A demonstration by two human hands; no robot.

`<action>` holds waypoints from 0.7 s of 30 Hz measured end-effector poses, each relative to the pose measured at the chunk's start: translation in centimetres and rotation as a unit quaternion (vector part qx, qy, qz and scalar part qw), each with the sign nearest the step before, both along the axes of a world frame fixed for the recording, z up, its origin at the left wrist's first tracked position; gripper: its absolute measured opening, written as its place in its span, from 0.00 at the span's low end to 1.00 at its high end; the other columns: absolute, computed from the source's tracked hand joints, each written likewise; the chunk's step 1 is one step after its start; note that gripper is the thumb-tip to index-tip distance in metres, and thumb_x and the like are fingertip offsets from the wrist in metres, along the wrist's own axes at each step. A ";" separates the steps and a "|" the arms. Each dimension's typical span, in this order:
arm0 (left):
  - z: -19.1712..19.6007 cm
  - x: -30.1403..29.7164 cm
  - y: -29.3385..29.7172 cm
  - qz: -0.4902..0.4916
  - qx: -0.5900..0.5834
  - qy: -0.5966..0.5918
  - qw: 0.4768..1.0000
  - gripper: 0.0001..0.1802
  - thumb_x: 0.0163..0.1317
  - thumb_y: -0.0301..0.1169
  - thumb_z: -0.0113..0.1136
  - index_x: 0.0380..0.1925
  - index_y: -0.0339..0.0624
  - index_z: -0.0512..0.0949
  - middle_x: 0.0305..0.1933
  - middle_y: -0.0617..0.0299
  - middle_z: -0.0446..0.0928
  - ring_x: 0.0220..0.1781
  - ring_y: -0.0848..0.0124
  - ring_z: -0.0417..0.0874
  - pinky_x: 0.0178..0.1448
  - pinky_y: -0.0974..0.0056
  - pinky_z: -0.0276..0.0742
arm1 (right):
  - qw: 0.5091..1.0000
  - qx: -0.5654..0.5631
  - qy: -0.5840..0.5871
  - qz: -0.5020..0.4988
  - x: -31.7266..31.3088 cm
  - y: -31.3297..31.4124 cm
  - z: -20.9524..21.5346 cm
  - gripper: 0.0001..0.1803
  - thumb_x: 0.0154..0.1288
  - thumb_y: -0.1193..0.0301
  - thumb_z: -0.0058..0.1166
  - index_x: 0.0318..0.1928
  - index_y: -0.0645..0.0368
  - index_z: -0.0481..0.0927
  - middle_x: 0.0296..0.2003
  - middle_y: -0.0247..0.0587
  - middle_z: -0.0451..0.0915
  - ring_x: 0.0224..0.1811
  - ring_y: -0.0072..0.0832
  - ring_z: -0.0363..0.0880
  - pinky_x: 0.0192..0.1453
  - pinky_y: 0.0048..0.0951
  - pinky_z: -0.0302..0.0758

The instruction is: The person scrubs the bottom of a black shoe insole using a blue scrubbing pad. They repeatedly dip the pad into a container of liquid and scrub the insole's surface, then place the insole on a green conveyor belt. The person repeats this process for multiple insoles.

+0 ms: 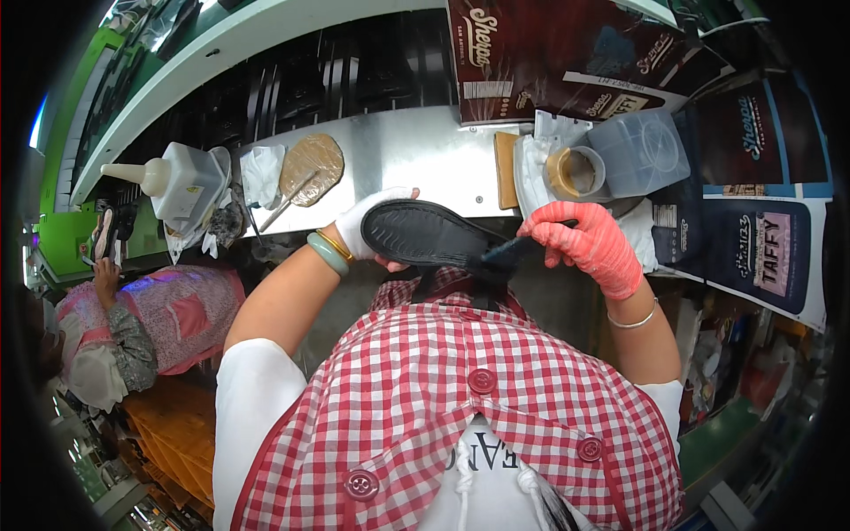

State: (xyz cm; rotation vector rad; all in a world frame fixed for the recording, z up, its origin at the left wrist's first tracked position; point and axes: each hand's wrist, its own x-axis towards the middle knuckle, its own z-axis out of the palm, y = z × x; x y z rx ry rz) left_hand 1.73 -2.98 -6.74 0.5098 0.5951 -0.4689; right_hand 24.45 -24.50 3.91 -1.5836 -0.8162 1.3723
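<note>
In front of my apron, a black shoe (416, 235) is held sole up, its toe toward the left and its ridged outsole facing me. My left hand (356, 226), in a white glove, grips it around the toe end, with fingertips showing at the edges. Above the heel end, my right hand (591, 248) wears a coral knit glove and is closed, fingers pinched together. From those fingers a dark brush-like tool (508, 254) reaches down to the heel; its exact kind is hard to make out.
A white nozzle bottle (188, 188) stands left, beside a brown wrapped disc (323, 159) with a stick on it. At right are a tape roll (560, 175), a clear plastic tub (639, 152) and printed cardboard (496, 66). Black shoes (385, 75) line the far side. A co-worker (168, 305) sits left.
</note>
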 end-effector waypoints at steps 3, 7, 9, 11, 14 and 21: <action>0.3 0.8 -0.9 -0.002 -0.018 -0.054 0.998 0.38 0.67 0.61 0.34 0.52 0.35 0.72 0.26 0.45 0.79 0.11 0.58 0.73 0.11 0.64 0.64 | 0.991 0.130 0.028 -0.023 -1.0 0.2 -0.1 0.10 0.60 0.72 0.60 0.41 0.63 0.83 0.36 0.35 0.83 0.32 0.20 0.79 0.39 0.21 0.76; 0.4 1.9 -1.9 -0.013 0.009 -0.064 0.998 0.38 0.68 0.61 0.32 0.55 0.37 0.70 0.26 0.46 0.78 0.10 0.58 0.71 0.10 0.63 0.61 | 0.922 0.360 -0.107 0.090 -3.3 2.5 -1.4 0.12 0.56 0.74 0.64 0.41 0.62 0.83 0.40 0.43 0.83 0.46 0.31 0.82 0.52 0.29 0.76; 0.3 1.8 -1.9 0.013 -0.023 -0.071 0.997 0.39 0.66 0.63 0.34 0.54 0.36 0.71 0.26 0.46 0.79 0.10 0.57 0.71 0.10 0.64 0.61 | 0.901 0.355 -0.211 0.132 -3.1 2.1 -1.4 0.13 0.54 0.72 0.65 0.41 0.60 0.83 0.41 0.44 0.83 0.43 0.35 0.82 0.49 0.31 0.78; 0.1 1.4 -1.5 0.016 -0.069 -0.105 0.992 0.40 0.65 0.63 0.36 0.53 0.35 0.72 0.26 0.45 0.78 0.10 0.56 0.72 0.10 0.64 0.61 | 0.901 0.326 -0.233 0.168 -2.4 1.0 -1.1 0.13 0.53 0.72 0.65 0.41 0.60 0.83 0.41 0.44 0.83 0.42 0.35 0.83 0.48 0.31 0.78; 0.0 0.9 -1.4 0.034 -0.030 -0.076 0.996 0.40 0.64 0.63 0.37 0.49 0.34 0.74 0.25 0.44 0.79 0.12 0.55 0.74 0.09 0.65 0.59 | 0.899 0.330 -0.242 0.155 -1.5 -0.2 -0.9 0.14 0.52 0.72 0.65 0.41 0.60 0.83 0.40 0.45 0.84 0.39 0.36 0.83 0.44 0.30 0.79; 3.5 0.5 -2.1 0.127 0.027 -0.147 0.981 0.36 0.62 0.57 0.46 0.58 0.36 0.69 0.43 0.42 0.80 0.34 0.50 0.83 0.39 0.50 0.80 | 0.907 0.362 -0.126 -0.176 -0.2 -2.8 1.1 0.12 0.65 0.70 0.58 0.45 0.65 0.81 0.38 0.44 0.83 0.30 0.22 0.80 0.32 0.19 0.74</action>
